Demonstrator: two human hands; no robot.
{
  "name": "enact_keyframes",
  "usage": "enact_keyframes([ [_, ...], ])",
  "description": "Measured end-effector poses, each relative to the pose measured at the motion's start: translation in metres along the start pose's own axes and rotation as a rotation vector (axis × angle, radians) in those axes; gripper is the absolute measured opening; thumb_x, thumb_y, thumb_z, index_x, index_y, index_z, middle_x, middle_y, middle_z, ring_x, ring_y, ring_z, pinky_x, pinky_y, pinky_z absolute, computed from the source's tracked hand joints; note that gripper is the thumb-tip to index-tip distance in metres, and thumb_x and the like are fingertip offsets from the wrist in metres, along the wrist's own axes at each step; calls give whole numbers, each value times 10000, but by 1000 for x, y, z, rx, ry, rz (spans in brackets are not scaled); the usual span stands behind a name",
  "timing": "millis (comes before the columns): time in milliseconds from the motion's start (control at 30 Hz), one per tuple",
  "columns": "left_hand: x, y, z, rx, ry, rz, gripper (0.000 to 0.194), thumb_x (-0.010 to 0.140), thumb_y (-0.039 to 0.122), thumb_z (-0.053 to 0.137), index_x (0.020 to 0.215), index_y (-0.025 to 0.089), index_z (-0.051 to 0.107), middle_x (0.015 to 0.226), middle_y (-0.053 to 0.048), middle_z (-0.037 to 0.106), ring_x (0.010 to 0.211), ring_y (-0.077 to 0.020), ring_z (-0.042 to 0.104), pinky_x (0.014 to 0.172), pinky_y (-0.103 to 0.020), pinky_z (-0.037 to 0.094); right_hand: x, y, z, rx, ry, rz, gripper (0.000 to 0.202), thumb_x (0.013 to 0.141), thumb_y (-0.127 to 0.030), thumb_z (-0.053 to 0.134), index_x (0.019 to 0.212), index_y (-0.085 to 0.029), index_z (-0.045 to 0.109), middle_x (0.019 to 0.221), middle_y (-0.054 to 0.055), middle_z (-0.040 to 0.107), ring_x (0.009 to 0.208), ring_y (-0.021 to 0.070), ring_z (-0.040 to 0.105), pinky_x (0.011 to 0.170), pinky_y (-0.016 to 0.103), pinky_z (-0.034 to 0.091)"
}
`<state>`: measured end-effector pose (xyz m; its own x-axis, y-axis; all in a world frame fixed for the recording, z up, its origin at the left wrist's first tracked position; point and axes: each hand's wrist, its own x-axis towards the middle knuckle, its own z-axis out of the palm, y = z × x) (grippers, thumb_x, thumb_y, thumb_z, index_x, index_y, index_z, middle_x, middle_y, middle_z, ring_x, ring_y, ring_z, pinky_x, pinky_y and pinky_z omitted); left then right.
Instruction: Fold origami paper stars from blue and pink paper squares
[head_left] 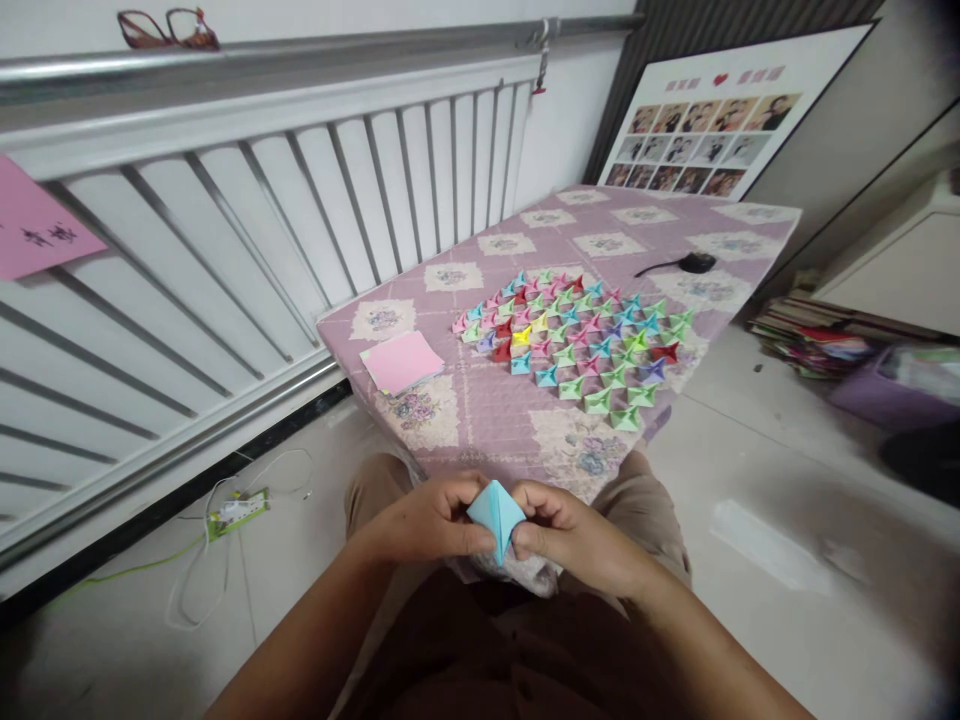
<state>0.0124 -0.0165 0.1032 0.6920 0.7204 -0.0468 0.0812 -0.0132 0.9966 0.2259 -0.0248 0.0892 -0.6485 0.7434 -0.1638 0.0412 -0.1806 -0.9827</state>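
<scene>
A folded light-blue paper (496, 518), diamond-shaped with a crease down its middle, is held up over my lap. My left hand (450, 518) pinches its left side between thumb and fingers. On its right side, my right hand (551, 525) grips it the same way. Beyond my hands, several small folded paper pieces (571, 387) in green, blue, pink, red, yellow and purple stand in rows on the table. A stack of square pink paper (403, 362) lies at the table's left side.
The table (480, 440) has a purple floral cloth. A black object with a cable (697, 262) lies at its far right. A white radiator (277, 220) borders it on the left. A power strip (238, 512) with wires is on the floor, and a photo board (705, 130) stands behind.
</scene>
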Motion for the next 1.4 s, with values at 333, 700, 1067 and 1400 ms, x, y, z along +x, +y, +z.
enact_keyframes([
  [333, 4, 1, 2, 68, 91, 62, 144, 762, 289, 673, 816, 158, 651, 965, -30, 558, 861, -159, 524, 817, -257, 401, 2, -4, -3, -45, -16, -10, 308, 799, -479, 640, 810, -181, 564, 687, -41, 465, 629, 96, 427, 584, 217, 360],
  [700, 7, -2, 2, 55, 91, 48, 171, 762, 311, 678, 821, 153, 647, 946, -23, 546, 840, -149, 515, 775, -242, 397, 9, 0, -7, -11, -117, 16, 320, 769, -460, 676, 843, -152, 625, 719, -29, 510, 650, 96, 441, 602, 217, 383],
  [1067, 7, -1, 3, 76, 60, 38, 163, 768, 288, 665, 838, 144, 639, 915, -21, 547, 831, -148, 517, 784, -250, 407, 7, -6, -10, -156, -160, -61, 301, 837, -450, 592, 904, -157, 609, 827, -2, 570, 778, 137, 508, 738, 258, 414],
  [1400, 6, -9, 15, 85, 273, -49, 108, 762, 207, 614, 858, 161, 595, 1063, -44, 559, 891, -160, 534, 750, -232, 424, 5, -4, -8, -518, 60, -185, 155, 894, -332, 533, 884, -195, 607, 804, -10, 602, 745, 137, 536, 686, 234, 397],
])
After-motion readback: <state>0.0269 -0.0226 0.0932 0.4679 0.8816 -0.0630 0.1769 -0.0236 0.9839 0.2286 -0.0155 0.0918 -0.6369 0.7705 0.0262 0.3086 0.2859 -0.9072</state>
